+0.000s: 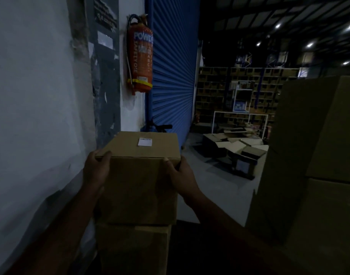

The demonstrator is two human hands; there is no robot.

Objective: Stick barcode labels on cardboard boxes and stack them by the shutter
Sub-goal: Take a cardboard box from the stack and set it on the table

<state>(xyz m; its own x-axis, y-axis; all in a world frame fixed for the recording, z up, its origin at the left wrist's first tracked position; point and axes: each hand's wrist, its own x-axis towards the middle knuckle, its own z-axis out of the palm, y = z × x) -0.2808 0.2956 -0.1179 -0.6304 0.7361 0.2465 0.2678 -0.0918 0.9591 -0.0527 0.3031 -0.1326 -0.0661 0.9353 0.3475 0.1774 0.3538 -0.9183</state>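
Both arms stretched forward, bare forearms converging. Left hand clasping the box at its left top edge, right hand at its right, thumbs over the near rim.

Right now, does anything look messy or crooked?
Yes. The top box sits a bit askew on the lower box, overhanging to the right. Opened, flattened cartons lie scattered on the floor by the blue shutter.

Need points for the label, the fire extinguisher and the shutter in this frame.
label [144, 142]: head view, middle of the white sticker on the held box's top.
fire extinguisher [141, 62]: head view, middle of the red cylinder on the wall.
shutter [174, 76]: head view, blue ribbed slats right of the extinguisher.
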